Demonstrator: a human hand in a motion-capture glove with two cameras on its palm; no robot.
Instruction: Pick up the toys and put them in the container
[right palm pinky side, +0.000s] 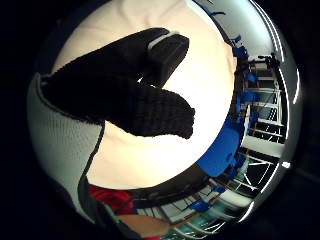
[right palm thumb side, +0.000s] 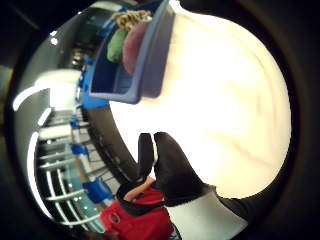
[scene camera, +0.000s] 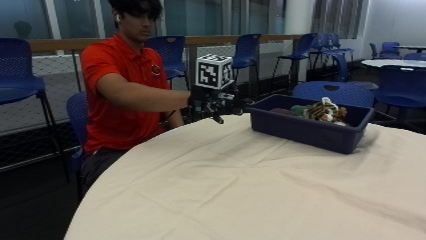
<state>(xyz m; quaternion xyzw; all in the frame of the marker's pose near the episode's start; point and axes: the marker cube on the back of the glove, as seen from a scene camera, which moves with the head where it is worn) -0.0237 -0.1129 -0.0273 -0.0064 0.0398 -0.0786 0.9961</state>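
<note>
One container (scene camera: 313, 131), three toys (scene camera: 325, 111) inside

You see soft even indoor light, tablecloth (right palm thumb side: 235, 100) glaring white in palm views, strong edge distortion, mild blur overall.

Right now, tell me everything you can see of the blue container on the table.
The blue container is a low rectangular bin, plastic by the look of it, with a rolled rim and slightly sloping walls. It sits upright and open on the cream tablecloth, toward the far side of the round table. Inside lie a striped tiger plush, a green toy and a dark reddish toy. The gloved right hand hangs just beside its near end; whether it touches the rim cannot be told.
</note>
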